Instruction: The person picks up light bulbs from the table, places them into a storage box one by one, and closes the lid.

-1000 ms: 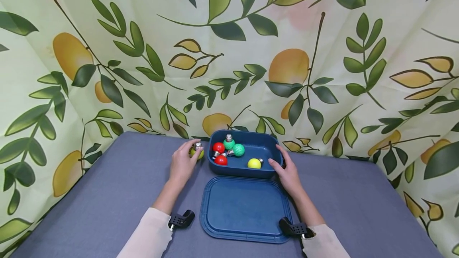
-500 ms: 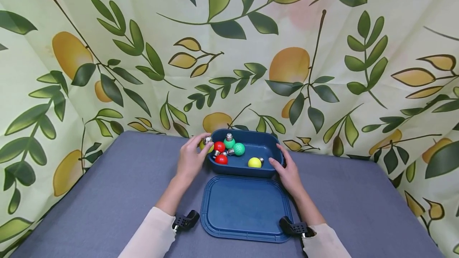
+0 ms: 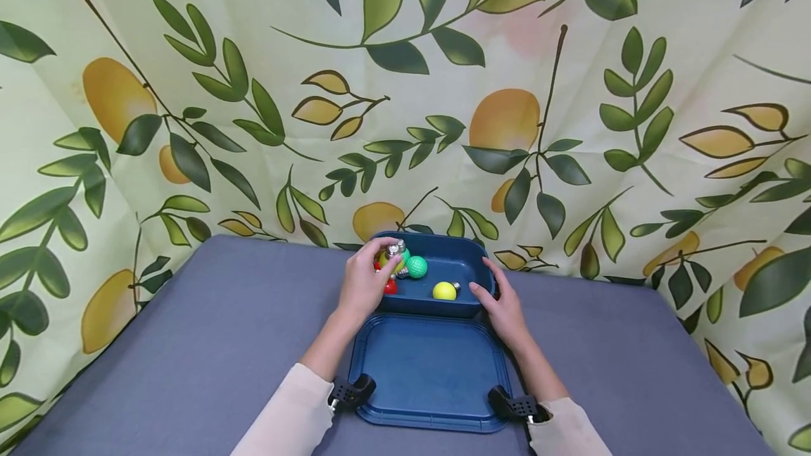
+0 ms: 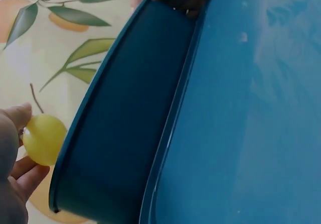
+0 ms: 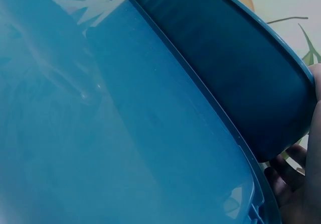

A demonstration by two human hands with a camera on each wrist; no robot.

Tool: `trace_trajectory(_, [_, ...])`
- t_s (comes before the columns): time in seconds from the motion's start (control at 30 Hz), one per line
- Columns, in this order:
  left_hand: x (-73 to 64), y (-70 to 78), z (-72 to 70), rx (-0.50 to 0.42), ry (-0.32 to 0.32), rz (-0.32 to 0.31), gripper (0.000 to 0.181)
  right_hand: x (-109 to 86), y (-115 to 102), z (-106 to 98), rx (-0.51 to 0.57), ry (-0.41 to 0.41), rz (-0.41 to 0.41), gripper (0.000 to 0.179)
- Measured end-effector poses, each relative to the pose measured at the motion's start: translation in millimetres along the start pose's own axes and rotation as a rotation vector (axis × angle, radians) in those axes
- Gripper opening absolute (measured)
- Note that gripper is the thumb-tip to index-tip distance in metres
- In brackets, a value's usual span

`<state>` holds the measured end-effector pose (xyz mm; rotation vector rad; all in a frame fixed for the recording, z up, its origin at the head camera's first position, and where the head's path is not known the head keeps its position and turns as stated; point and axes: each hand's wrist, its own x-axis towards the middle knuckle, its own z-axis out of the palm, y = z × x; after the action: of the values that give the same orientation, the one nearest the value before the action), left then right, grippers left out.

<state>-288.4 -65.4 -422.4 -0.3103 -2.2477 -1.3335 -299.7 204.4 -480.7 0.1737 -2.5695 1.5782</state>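
Note:
My left hand (image 3: 362, 283) pinches a yellow light bulb (image 4: 45, 139) with a silver screw base, holding it over the left end of a dark blue box (image 3: 453, 308). In the head view this bulb overlaps the bulbs there. Inside the box lie red bulbs (image 3: 391, 288), green bulbs (image 3: 416, 267) and, towards the right, another yellow bulb (image 3: 445, 290). Part of the left group is hidden behind my left hand. At the box's right end, my right hand (image 3: 507, 308) grips the side, thumb at the front rim and fingers round the corner.
A flat blue lid (image 3: 431, 371) lies on the grey tabletop (image 3: 190, 343) just in front of the box, under both wrists. Behind the table hangs a leaf-and-fruit printed cloth (image 3: 418, 104).
My left hand has carried the yellow bulb rightward, from beside the box to over its left end. The right hand has stayed at the box's right side.

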Motion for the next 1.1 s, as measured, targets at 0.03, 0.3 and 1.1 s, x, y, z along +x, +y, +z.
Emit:
trace_trajectory(0.03, [0.5,0.4,1.9,-0.007,-0.004,-0.004,0.032,0.0,0,1,0.001,0.001,-0.003,0.065])
trace_trajectory(0.3, [3.6,2.1,11.9,-0.012,-0.030,-0.070,0.030,0.7,-2,5,0.013,0.004,-0.007,0.066])
trace_trajectory(1.1, [13.5,-8.7,20.5,0.223,-0.289,-0.091,0.022,0.9,-1,3,0.003,0.018,0.016,0.065])
